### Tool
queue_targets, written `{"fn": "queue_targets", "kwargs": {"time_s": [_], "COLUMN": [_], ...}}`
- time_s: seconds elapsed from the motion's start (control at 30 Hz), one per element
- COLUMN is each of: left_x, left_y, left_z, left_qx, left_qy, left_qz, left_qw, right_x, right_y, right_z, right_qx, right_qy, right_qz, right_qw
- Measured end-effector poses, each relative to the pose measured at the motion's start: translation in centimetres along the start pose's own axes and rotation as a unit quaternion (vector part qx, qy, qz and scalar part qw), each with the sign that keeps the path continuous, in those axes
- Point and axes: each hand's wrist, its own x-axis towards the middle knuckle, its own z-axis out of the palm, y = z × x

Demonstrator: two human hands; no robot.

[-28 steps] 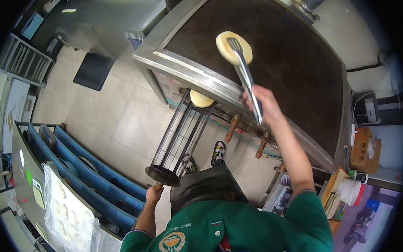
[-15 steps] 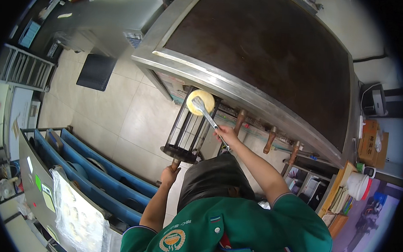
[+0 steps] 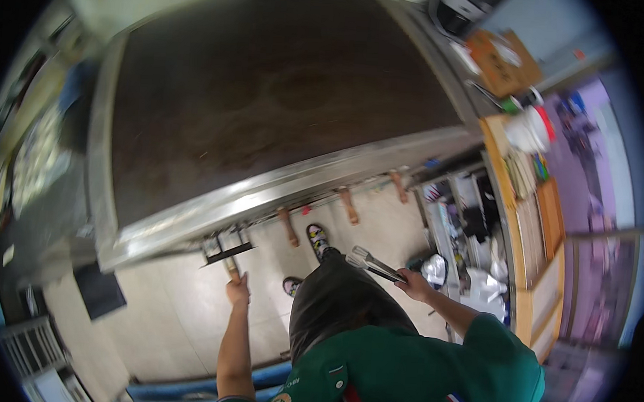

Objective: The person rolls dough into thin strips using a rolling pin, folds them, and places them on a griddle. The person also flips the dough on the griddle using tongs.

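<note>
My left hand (image 3: 238,292) is closed around the wooden handle (image 3: 232,271) of a metal pull-out rack (image 3: 229,253). Only the rack's front end shows below the edge of a big steel-framed griddle (image 3: 285,88); the rest is hidden underneath. Off to the right, my right hand (image 3: 414,285) grips a pair of metal tongs (image 3: 376,264). The tongs point left over my dark apron, and no bread shows between their tips. Motion blurs the picture somewhat.
More wooden handles (image 3: 348,205) stick out along the griddle's near side. At right stand a wooden shelf (image 3: 550,215), a white tub (image 3: 527,131) and a cardboard box (image 3: 504,63). Blue bins (image 3: 177,393) lie at lower left, and a dark mat (image 3: 99,290) is on the floor.
The rack has slid in under the griddle with my left hand on its handle. The tongs have swung right, away from the rack; the round yellow flatbread is out of sight. My view has turned right.
</note>
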Motion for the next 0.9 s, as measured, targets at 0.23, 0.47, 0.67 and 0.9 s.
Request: {"fn": "queue_targets", "kwargs": {"time_s": [0.23, 0.47, 0.67, 0.9], "left_x": [4.5, 8.7, 9.1, 2.8], "left_y": [5.5, 6.7, 9.8, 15.2], "left_z": [-1.1, -1.2, -2.8, 0.9], "left_qx": [-0.076, -0.017, 0.008, 0.35], "left_qy": [-0.033, 0.019, 0.022, 0.262], "left_qz": [0.013, 0.006, 0.028, 0.065], "left_qw": [0.996, 1.0, 0.999, 0.897], "right_x": [-5.1, -7.4, -8.1, -9.0], "right_y": [8.7, 22.7, 33.9, 44.9], "right_z": [2.8, -6.3, -22.1, -29.8], "right_qx": [0.057, -0.001, 0.085, -0.006], "right_qy": [0.215, 0.54, 0.477, 0.518], "right_qz": [0.216, 0.236, 0.441, 0.538], "right_qw": [0.951, 0.808, 0.755, 0.665]}}
